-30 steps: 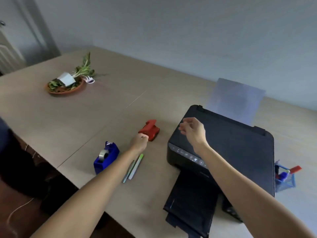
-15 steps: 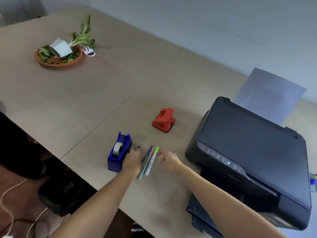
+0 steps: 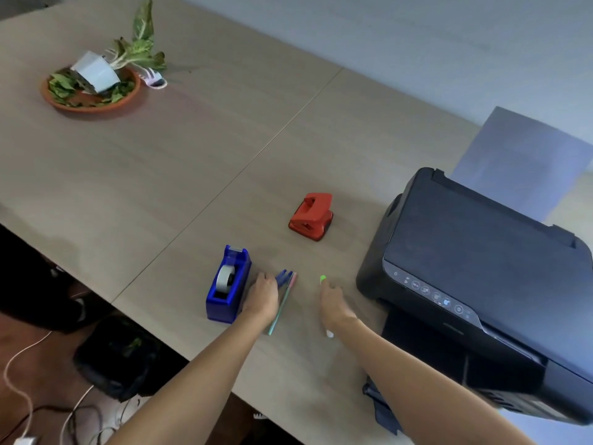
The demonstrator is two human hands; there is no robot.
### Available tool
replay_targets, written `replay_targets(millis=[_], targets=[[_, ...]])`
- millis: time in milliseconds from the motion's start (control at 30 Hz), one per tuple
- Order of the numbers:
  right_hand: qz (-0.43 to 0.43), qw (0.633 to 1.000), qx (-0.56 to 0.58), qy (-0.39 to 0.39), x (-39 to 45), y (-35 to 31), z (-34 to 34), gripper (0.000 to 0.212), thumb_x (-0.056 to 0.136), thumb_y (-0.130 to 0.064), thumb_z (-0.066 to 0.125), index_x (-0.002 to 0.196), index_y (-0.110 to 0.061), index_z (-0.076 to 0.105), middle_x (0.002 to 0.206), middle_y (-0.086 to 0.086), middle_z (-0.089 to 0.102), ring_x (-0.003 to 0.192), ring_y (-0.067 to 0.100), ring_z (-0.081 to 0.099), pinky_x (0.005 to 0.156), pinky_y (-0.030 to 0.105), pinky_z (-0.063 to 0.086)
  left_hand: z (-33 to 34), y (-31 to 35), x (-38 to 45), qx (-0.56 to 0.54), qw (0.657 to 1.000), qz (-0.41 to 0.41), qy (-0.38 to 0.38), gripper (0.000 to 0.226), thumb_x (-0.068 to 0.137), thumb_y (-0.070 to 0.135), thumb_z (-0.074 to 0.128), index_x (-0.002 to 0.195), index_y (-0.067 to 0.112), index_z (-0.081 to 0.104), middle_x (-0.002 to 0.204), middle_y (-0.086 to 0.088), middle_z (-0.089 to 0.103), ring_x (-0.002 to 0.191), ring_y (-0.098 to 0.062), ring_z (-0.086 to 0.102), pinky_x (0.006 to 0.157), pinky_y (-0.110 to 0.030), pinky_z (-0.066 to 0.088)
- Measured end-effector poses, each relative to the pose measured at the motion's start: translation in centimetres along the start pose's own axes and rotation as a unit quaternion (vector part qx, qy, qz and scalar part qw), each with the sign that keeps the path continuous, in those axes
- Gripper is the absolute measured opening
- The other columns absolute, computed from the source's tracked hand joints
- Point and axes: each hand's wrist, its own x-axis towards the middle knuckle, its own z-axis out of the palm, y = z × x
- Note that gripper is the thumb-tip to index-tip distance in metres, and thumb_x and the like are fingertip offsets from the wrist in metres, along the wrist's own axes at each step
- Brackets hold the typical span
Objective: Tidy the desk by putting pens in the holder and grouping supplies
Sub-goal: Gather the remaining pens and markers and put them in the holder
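My left hand (image 3: 263, 297) lies on the desk just right of the blue tape dispenser (image 3: 227, 284), fingers closed over blue pens (image 3: 284, 277) whose tips stick out past my fingers. A thin teal and pink pen (image 3: 281, 308) lies on the desk along the hand's right side. My right hand (image 3: 332, 303) grips a white pen with a green cap (image 3: 323, 278); its white end shows below my wrist. A red hole punch (image 3: 310, 216) sits farther back. The pen holder is out of view.
A black printer (image 3: 481, 284) fills the right side, with a sheet of paper (image 3: 519, 155) standing in its back tray. A terracotta dish with leaves and a tipped white pot (image 3: 91, 88) sits far left. The desk's front edge (image 3: 179, 348) runs under my forearms, with cables on the floor below.
My right hand has drawn the green-capped pen to the right, away from the other pens. My left hand has closed over the blue pens. The view has shifted left, off the pen holder.
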Motion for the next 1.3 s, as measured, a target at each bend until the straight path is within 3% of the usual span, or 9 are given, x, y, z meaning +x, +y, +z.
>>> replay_targets(millis=[100,200,300,500,633,800,933,1067,1300], targets=[[0.021,0.997,0.050,0.056,0.6,-0.4,0.2,0.046,0.101,-0.024,0.032,0.143,-0.005,0.023,0.135,0.025,0.045,0.119,0.035,0.050,0.097,0.038,0.041,0.3,-0.2,-0.1,-0.005,1.000,-0.015,0.019,0.031,0.093,-0.005,0.035,0.120,0.001,0.049,0.126,-0.016,0.053,0.115,-0.028,0.055,0.096,-0.031,0.045],[0.024,0.992,0.099,0.081,0.7,-1.6,0.5,0.046,0.097,-0.007,0.038,0.140,-0.004,0.023,0.134,0.025,0.047,0.118,0.038,0.052,0.091,0.038,0.042,-0.3,-0.2,-0.6,-0.051,0.998,-0.036,0.021,0.018,0.098,0.005,0.038,0.111,-0.001,0.049,0.114,-0.018,0.063,0.103,-0.031,0.063,0.079,-0.033,0.048],[0.019,0.985,0.151,0.078,0.4,-3.7,1.1,0.044,0.096,-0.017,0.043,0.137,-0.004,0.034,0.134,0.020,0.050,0.119,0.036,0.054,0.091,0.035,0.044,-1.6,-0.5,-1.5,-0.121,0.991,-0.021,0.042,0.014,0.101,0.018,0.038,0.096,0.005,0.042,0.098,-0.021,0.067,0.087,-0.034,0.066,0.063,-0.029,0.040],[0.005,0.996,0.088,0.035,0.3,-5.3,1.8,0.035,0.093,-0.005,0.044,0.127,-0.002,0.053,0.126,0.019,0.059,0.115,0.036,0.060,0.091,0.041,0.050,-5.2,-1.2,-2.1,-0.331,0.941,-0.061,-0.038,0.023,0.102,0.019,0.034,0.097,0.008,0.053,0.094,0.004,0.058,0.071,-0.008,0.051,0.069,-0.026,0.039],[-0.020,0.998,0.057,0.004,-0.6,-3.6,0.4,0.034,0.096,-0.006,0.038,0.126,0.003,0.053,0.127,0.023,0.058,0.117,0.037,0.057,0.090,0.039,0.048,-7.8,-0.6,-3.0,-0.410,0.907,-0.065,-0.073,0.016,0.102,0.012,0.036,0.095,0.013,0.050,0.082,0.001,0.059,0.073,-0.011,0.055,0.074,-0.025,0.042],[-0.078,0.980,0.170,0.064,-4.4,-2.2,-6.0,0.026,0.094,-0.017,0.044,0.074,-0.003,0.056,0.080,0.015,0.055,0.076,0.030,0.053,0.065,0.030,0.038,-11.3,2.2,-3.4,-0.335,0.935,0.002,-0.113,0.016,0.102,0.016,0.036,0.093,0.013,0.049,0.098,-0.005,0.054,0.095,-0.020,0.052,0.084,-0.035,0.035],[-0.164,0.933,0.263,0.182,-9.8,0.6,-14.2,0.035,0.092,-0.017,0.046,0.077,0.012,0.058,0.068,0.014,0.050,0.072,0.026,0.045,0.065,0.031,0.034,-13.9,8.9,-3.4,-0.273,0.956,0.080,-0.069,0.014,0.100,0.009,0.046,0.091,0.006,0.056,0.083,-0.011,0.050,0.086,-0.022,0.046,0.078,-0.033,0.034],[-0.197,0.875,0.382,0.224,-15.0,6.4,-21.9,0.027,0.089,-0.028,0.051,0.067,-0.015,0.060,0.060,-0.006,0.047,0.058,0.012,0.043,0.055,0.026,0.034,-15.6,17.5,-4.8,-0.249,0.952,0.176,-0.033,0.022,0.095,0.011,0.057,0.091,-0.010,0.063,0.075,-0.019,0.057,0.076,-0.025,0.055,0.066,-0.032,0.045],[-0.134,0.761,0.512,0.376,-19.3,26.1,-28.8,0.017,0.087,-0.017,0.064,0.072,-0.024,0.069,0.065,0.002,0.062,0.056,0.013,0.055,0.059,0.029,0.048,-10.9,34.8,-10.2,-0.374,0.874,0.292,-0.107,0.015,0.090,0.003,0.062,0.079,0.012,0.064,0.078,-0.013,0.068,0.078,-0.025,0.070,0.074,-0.036,0.062]])
